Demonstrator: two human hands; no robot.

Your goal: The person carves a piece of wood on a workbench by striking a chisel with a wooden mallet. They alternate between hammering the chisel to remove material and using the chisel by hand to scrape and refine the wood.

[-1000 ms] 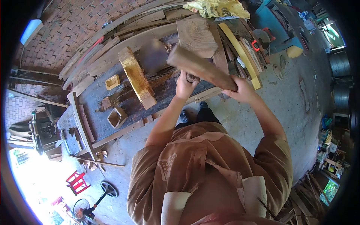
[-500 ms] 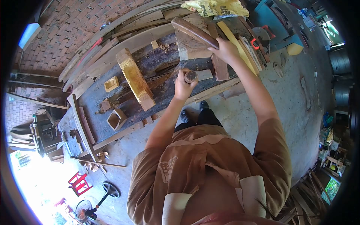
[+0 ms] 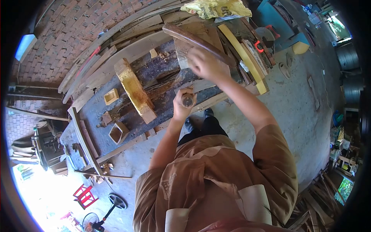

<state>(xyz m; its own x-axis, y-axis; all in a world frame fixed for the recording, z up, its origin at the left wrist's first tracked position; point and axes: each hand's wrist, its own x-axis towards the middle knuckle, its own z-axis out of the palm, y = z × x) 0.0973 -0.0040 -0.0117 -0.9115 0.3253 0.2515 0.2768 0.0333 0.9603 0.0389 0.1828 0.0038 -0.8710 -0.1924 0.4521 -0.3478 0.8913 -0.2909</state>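
My left hand (image 3: 181,107) is closed around a round-handled tool (image 3: 187,101) near the front edge of the bench. Its butt end faces up at me; the working end is hidden, so I cannot be sure it is a chisel. My right hand (image 3: 206,66) is blurred, with its fingers partly spread and nothing seen in them. Just beyond it, a long dark wooden club (image 3: 195,41) lies across a pale wooden block (image 3: 183,48). To the left is a yellowish hollowed wood block (image 3: 134,89) lying lengthwise on the dark workbench (image 3: 102,133).
Two small hollow wooden boxes (image 3: 111,96) and a wood chip (image 3: 154,53) lie on the left part. Long planks (image 3: 127,48) line the wall side. At the right are a yellow strip (image 3: 243,54), a red-handled saw (image 3: 259,46) and a yellow sack (image 3: 216,8).
My right hand has let go of the wooden club and moved left and toward me. My left hand has come nearer my body with the tool still held; the view has shifted slightly.
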